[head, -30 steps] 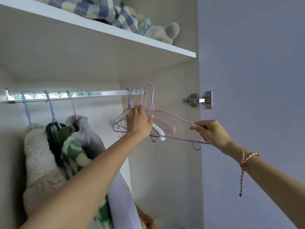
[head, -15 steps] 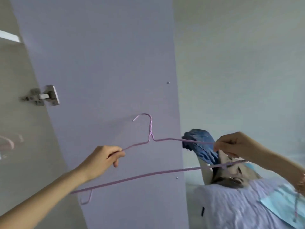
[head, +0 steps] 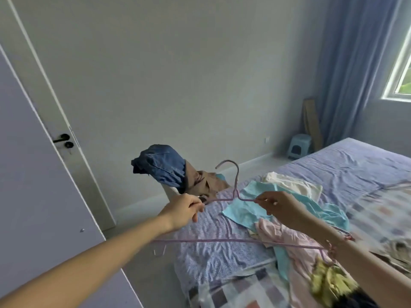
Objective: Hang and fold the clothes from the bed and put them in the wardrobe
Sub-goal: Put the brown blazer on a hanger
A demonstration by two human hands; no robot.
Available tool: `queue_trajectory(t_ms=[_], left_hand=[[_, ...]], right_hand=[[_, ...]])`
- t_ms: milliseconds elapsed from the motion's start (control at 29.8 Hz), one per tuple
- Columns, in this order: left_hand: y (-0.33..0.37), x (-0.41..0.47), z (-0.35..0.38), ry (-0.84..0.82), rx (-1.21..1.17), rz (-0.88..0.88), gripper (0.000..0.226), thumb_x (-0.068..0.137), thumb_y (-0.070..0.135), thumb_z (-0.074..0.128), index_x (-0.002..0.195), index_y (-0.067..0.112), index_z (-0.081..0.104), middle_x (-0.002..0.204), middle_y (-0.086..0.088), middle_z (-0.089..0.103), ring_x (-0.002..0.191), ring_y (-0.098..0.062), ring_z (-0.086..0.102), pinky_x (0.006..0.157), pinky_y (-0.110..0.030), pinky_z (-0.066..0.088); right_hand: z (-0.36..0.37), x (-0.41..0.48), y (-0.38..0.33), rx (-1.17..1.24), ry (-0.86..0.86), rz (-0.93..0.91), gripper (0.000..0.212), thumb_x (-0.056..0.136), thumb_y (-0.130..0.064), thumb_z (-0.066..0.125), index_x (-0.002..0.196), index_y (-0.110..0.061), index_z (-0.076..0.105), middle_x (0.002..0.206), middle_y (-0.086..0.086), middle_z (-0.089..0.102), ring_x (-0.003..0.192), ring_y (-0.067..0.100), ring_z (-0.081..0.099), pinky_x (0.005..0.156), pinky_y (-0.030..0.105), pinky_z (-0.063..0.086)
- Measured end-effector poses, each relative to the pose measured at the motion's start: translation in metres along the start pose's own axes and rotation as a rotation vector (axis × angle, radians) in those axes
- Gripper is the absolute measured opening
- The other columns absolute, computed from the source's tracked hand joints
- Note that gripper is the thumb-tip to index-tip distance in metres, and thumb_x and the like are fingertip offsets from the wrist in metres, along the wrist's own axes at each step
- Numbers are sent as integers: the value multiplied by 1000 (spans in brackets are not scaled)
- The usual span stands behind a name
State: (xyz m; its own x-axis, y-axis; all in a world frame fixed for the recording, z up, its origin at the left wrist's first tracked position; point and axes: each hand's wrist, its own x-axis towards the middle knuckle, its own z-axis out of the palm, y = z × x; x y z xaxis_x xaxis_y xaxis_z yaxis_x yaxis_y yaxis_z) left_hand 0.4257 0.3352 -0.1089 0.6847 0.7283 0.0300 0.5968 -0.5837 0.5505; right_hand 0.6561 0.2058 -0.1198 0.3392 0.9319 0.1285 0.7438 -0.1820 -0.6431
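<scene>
Clothes lie in a loose heap on the bed with the lilac patterned sheet — a turquoise garment spread flat, a crumpled pale pink garment just beside it, a folded cream cloth farther back and a yellow-green piece nearest us. We hold the bare, thin lilac wire hanger in the air over the near corner of the bed, hook upright. Our left hand pinches the left shoulder wire between thumb and curled fingers; our right hand pinches the right shoulder wire close to the neck, and the bottom bar runs under our right wrist. Behind the hanger a white chair carries a blue denim garment and a brown one. The lilac wardrobe door stands at our left, with a white room door — black handle — beyond it. A small blue plastic stool sits by the blue curtain in the far corner.
</scene>
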Motion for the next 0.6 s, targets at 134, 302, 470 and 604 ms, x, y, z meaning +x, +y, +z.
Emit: queue_trajectory(t_ms=[134, 302, 470, 604], left_hand=[[10, 50, 48, -58, 177, -65, 28, 99, 22, 42, 114, 7, 60, 109, -9, 64, 98, -25, 59, 80, -30, 43], [3, 84, 68, -164, 281, -154, 36, 96, 27, 47, 126, 8, 51, 122, -12, 58, 108, -25, 55, 90, -31, 42], [-13, 110, 84, -246, 278, -192, 30, 95, 26, 50, 116, 6, 59, 109, -9, 64, 94, -19, 57, 83, -26, 43], [-25, 133, 103, -316, 333, -228, 31, 94, 30, 51, 116, 9, 58, 118, -9, 61, 107, -22, 57, 89, -28, 44]], right_hand=[[-1, -5, 60, -101, 79, 68, 24, 96, -20, 51, 112, -16, 69, 114, 0, 68, 98, 18, 65, 79, 24, 46], [8, -4, 122, -115, 106, 172, 25, 97, -14, 47, 99, -3, 70, 98, 12, 71, 85, 26, 65, 75, 32, 49], [14, -3, 163, -81, 109, 278, 26, 97, -10, 45, 98, -3, 70, 96, 11, 71, 81, 23, 66, 73, 29, 50], [18, 15, 188, -33, 135, 334, 24, 96, -8, 47, 95, -4, 71, 98, 11, 72, 80, 23, 65, 79, 35, 53]])
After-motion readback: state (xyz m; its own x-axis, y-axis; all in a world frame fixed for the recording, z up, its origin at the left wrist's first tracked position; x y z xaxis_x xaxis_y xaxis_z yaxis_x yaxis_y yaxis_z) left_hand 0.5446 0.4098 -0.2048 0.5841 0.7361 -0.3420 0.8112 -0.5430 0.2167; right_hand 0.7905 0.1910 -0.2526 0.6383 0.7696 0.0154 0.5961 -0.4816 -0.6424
